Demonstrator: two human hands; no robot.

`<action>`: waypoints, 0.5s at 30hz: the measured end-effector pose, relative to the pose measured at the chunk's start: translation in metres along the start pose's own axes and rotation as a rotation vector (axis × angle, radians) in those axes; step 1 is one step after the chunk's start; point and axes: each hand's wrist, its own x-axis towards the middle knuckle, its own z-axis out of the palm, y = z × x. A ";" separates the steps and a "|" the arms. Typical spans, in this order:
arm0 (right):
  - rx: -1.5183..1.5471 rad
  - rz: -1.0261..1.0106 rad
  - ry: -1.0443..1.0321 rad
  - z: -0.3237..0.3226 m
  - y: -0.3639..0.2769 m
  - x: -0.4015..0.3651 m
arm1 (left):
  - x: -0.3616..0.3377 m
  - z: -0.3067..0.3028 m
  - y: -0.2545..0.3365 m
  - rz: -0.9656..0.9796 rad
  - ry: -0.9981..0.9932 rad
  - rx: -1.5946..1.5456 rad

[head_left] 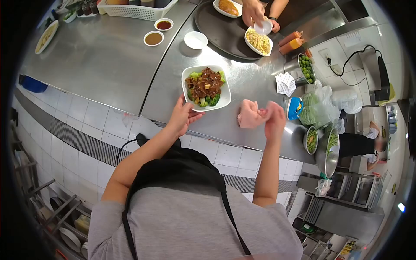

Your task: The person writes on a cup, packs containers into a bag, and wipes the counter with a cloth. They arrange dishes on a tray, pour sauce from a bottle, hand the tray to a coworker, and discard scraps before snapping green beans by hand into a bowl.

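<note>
A white square bowl (pixel 227 100) sits on the steel counter in front of me, filled with browned meat in sauce (pixel 209 81) and broccoli (pixel 212 100) around it. My left hand (pixel 184 116) grips its near left corner, thumb at the rim and the other fingers along the near side. To the right of the bowl lies a bunched pink cloth (pixel 248 115). My right hand (pixel 275 121) is at the cloth's right side, its fingers smeared by motion. Whether they grip the cloth cannot be made out.
Beyond the bowl are a small white dish (pixel 196 40), two sauce dishes and a dark round tray (pixel 212 26). Another person's hands (pixel 255 15) hold a small cup over a noodle plate (pixel 259 42). Sauce bottles (pixel 291 45), green limes (pixel 306 67) and bagged greens line the right side.
</note>
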 end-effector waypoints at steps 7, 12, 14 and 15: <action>-1.054 -0.532 -0.543 0.095 -0.005 0.044 | 0.008 -0.006 -0.003 -0.015 -0.014 -0.035; -1.436 -0.522 -0.695 0.111 0.008 0.049 | 0.009 0.002 -0.008 0.025 0.048 -0.100; -1.369 -0.457 -0.714 0.106 0.010 0.044 | 0.009 0.005 -0.010 0.035 0.082 -0.104; -1.301 -0.384 -0.725 0.101 0.010 0.041 | 0.008 0.006 -0.011 0.037 0.114 -0.103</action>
